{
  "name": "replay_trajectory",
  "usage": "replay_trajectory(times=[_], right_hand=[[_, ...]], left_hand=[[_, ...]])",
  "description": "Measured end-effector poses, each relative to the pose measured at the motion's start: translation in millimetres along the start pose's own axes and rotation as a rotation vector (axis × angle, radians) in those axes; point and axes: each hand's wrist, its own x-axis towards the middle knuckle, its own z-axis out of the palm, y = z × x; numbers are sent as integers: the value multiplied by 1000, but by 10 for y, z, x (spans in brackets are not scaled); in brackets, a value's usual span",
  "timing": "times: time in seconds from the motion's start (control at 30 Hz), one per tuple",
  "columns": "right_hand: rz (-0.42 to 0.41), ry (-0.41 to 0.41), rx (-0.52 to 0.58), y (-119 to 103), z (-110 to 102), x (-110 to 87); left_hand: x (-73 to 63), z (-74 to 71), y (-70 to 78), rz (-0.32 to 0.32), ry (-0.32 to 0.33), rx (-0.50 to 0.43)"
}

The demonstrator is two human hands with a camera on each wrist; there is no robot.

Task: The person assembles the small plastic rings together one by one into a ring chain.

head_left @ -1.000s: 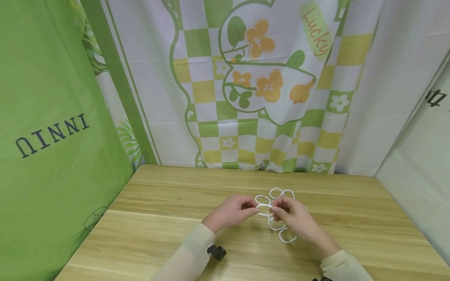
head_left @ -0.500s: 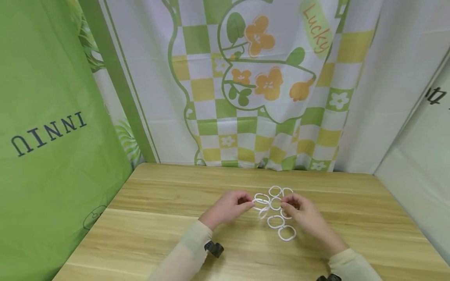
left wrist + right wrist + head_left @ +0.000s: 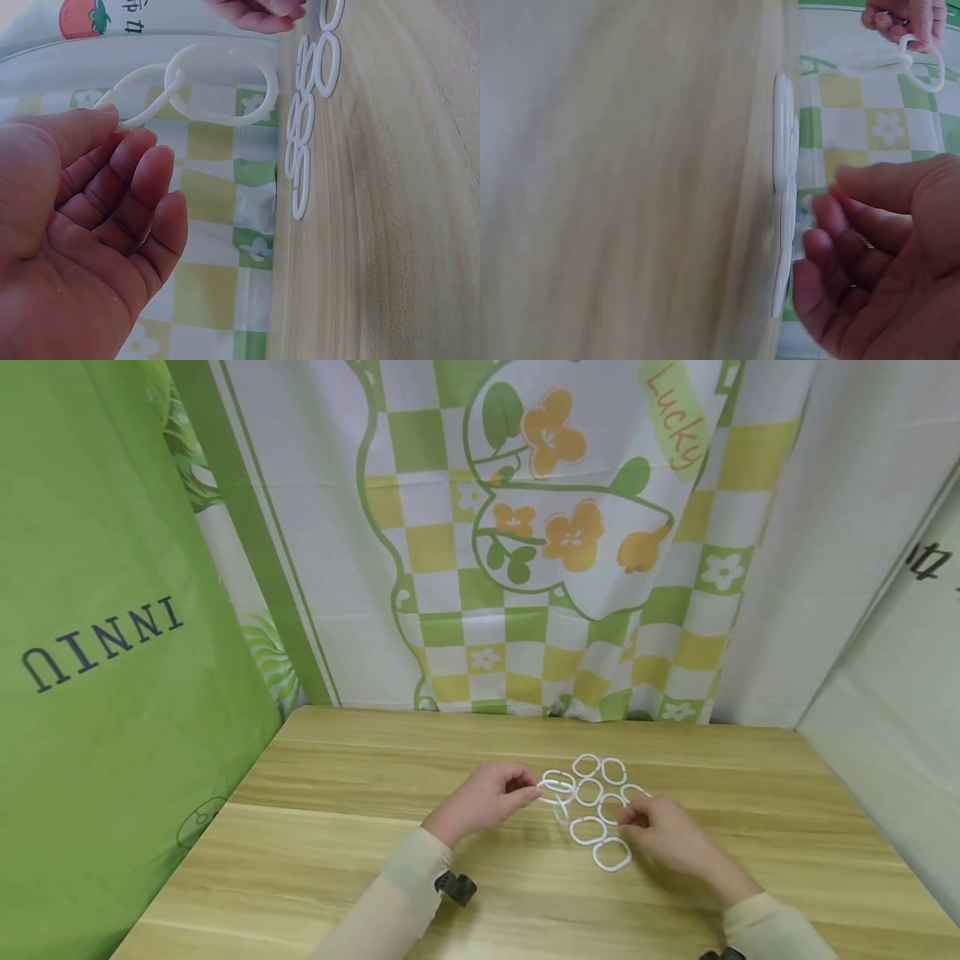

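My left hand (image 3: 483, 800) pinches a white oval link ring (image 3: 154, 111) between thumb and fingertips, above the table. A second white ring (image 3: 217, 118) hangs linked through it, as the left wrist view shows. Several similar white rings lie flat on the wood in a loose cluster right of this hand, the nearest ring (image 3: 612, 870) at the front. My right hand (image 3: 671, 835) is low at the cluster's right side, its fingers loosely bent. In the right wrist view nothing shows between its thumb and fingers; the lying rings (image 3: 782, 135) are beyond them.
The wooden table (image 3: 315, 860) reaches a patterned curtain (image 3: 525, 627) at its back edge. A green cloth (image 3: 135, 735) hangs along the left side, and a pale cloth (image 3: 900, 718) along the right. Each wrist wears a black device.
My right hand has come away from the linked rings and moved right and slightly down, uncovering the cluster. The second ring now dangles from the one my left hand holds.
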Motion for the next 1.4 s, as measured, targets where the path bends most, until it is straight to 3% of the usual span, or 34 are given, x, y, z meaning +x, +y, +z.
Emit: replay_trajectory(times=[0.13, 0.5, 0.87, 1.2, 1.4], right_hand=[[-40, -49, -99, 25, -16, -20], [0, -101, -250, -52, 47, -13], [-55, -166, -247, -79, 102, -56], [-29, -106, -145, -130, 80, -57], [-55, -39, -8, -197, 38, -17]], left_hand=[[-5, -7, 10, 10, -5, -1], [7, -7, 3, 21, -6, 3], [4, -18, 4, 10, -14, 1], [17, -2, -22, 37, -17, 16], [17, 2, -44, 50, -27, 23]])
